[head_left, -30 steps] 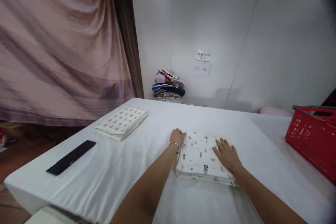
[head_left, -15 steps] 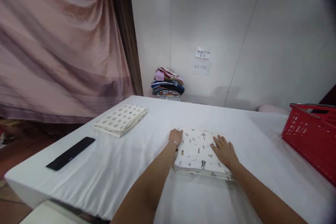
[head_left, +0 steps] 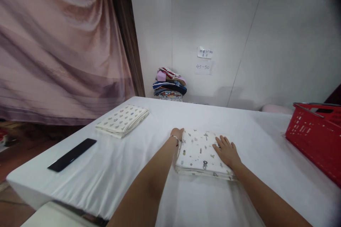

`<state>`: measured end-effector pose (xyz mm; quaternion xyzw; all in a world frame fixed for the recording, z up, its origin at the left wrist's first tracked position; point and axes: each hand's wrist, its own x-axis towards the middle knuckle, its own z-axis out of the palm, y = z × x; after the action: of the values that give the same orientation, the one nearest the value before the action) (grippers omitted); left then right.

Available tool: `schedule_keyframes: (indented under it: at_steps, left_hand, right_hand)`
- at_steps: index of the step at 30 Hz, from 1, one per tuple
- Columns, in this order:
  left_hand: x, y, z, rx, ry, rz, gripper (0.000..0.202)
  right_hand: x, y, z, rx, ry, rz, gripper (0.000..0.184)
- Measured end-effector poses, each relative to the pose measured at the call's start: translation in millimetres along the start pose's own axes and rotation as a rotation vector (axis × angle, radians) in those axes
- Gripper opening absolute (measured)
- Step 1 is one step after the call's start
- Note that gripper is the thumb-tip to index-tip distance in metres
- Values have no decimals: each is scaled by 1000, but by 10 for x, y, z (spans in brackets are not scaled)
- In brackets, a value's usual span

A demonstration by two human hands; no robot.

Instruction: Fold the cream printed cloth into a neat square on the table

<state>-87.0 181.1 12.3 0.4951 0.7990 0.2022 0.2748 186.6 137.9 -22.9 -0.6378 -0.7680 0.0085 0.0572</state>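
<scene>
The desk (head_left: 119,170), covered in white, carries a red basket (head_left: 314,138) at its right end. In the middle lies a folded printed cloth (head_left: 198,149). A second folded cloth (head_left: 122,120) and a black flat bar (head_left: 71,154) lie well apart to the left. The right hand (head_left: 226,151) rests open and flat on the printed cloth. The left hand (head_left: 177,133) touches its far left corner with curled fingers, and I cannot tell if it grips.

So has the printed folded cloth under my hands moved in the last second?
No. The printed folded cloth lies as before relative to the heart-print cloth and the black bar; the whole view only shifted slightly together.
</scene>
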Motion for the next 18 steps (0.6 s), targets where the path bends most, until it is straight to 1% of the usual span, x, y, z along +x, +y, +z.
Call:
schedule_keyframes:
  at_steps: [2, 5, 8, 11, 14, 18]
  left_hand:
    - [-81, -38, -31, -13, -36, 20, 38]
    - [-300, -148, -37, -46, -55, 62, 42]
    - [-564, -277, -1, -86, -39, 91, 42]
    - [-771, -352, 36, -108, 11, 97, 36]
    - [-877, -358, 50, -117, 63, 73, 28]
    - [-918, -341, 45, -127, 68, 42, 25]
  right_hand:
    - [-2, -1, -10, -2, -8, 6, 56]
    - [-4, -4, -19, 5, -26, 20, 56]
    - [-5, -10, -29, 13, -38, 26, 56]
    - [-11, -17, -31, 3, -31, 24, 56]
    - [-21, -17, -26, -9, -31, 17, 56]
    - [-14, -17, -64, 4, -61, 26, 56]
